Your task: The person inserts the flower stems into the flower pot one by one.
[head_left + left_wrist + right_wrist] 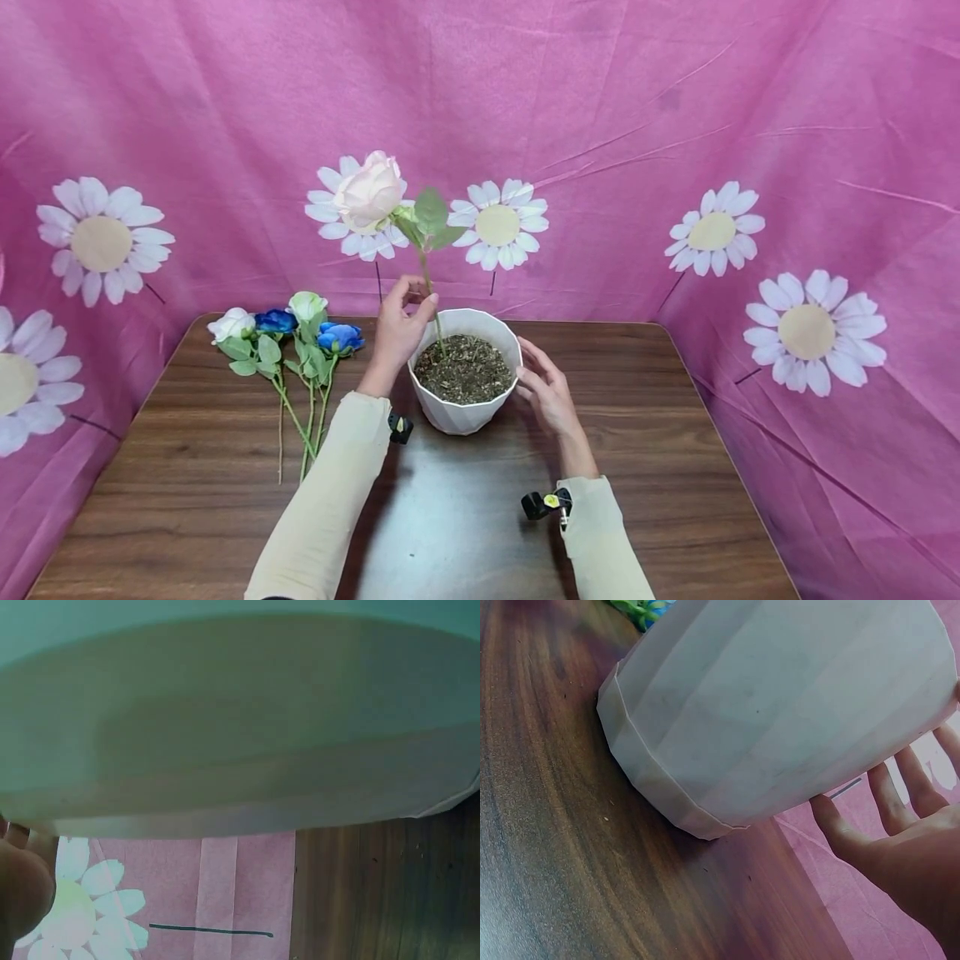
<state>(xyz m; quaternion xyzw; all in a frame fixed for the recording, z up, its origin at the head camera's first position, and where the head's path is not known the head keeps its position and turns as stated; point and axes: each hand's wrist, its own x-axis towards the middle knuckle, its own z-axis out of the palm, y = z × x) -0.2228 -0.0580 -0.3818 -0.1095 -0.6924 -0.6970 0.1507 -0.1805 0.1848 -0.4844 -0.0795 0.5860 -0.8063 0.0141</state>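
Note:
A pale pink rose with green leaves stands nearly upright in the head view, the foot of its stem in the dark soil near the left side of a white faceted pot. My left hand pinches that stem just above the rim between thumb and fingers. At the pot's right side, my right hand rests its fingertips on the wall, fingers spread and loosely bent. The pot's wall fills most of the left wrist view, hiding the rose there.
Several cut roses, white and blue, lie on the wooden table left of the pot, stems toward me. A pink cloth printed with white daisies hangs behind and along both sides of the table.

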